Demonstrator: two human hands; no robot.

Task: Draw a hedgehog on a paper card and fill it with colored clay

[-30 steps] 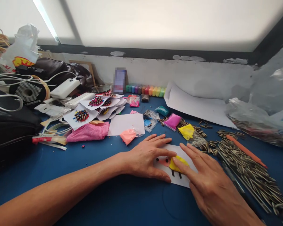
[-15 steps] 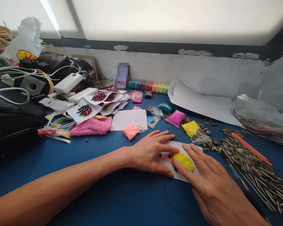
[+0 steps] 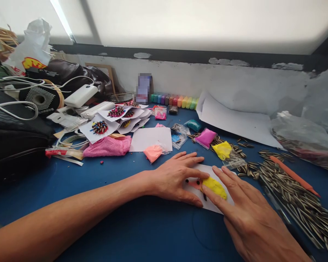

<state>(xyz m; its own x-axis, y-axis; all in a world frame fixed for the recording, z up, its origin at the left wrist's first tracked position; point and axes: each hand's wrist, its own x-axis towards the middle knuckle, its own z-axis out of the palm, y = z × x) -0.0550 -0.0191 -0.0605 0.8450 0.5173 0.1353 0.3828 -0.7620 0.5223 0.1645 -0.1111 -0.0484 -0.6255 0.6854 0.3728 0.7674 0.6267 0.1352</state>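
Note:
A white card [image 3: 215, 209] lies flat on the blue table under both my hands. On it is an oval of yellow modelling clay [image 3: 217, 189], joined to a pink clay piece [image 3: 192, 184] with small black dots. My left hand [image 3: 177, 178] rests spread over the card's left side, its index fingertip at the yellow clay's upper edge. From the right, my right hand [image 3: 246, 207] reaches in with fingers extended, the index fingertip touching the clay's left end. Neither hand grasps anything. Part of the pink piece is hidden by my left hand.
Striped sunflower seeds [image 3: 303, 203] are heaped at the right with an orange stick [image 3: 295, 175]. Clay packets, such as a magenta one [image 3: 206, 138], lie beyond the card. Finished seed-covered cards [image 3: 100, 127], a pink cloth [image 3: 107, 146] and a black bag [image 3: 16, 145] occupy the left.
The whole view has shifted slightly to the right and down. My hands stay in almost the same place on the card and clay.

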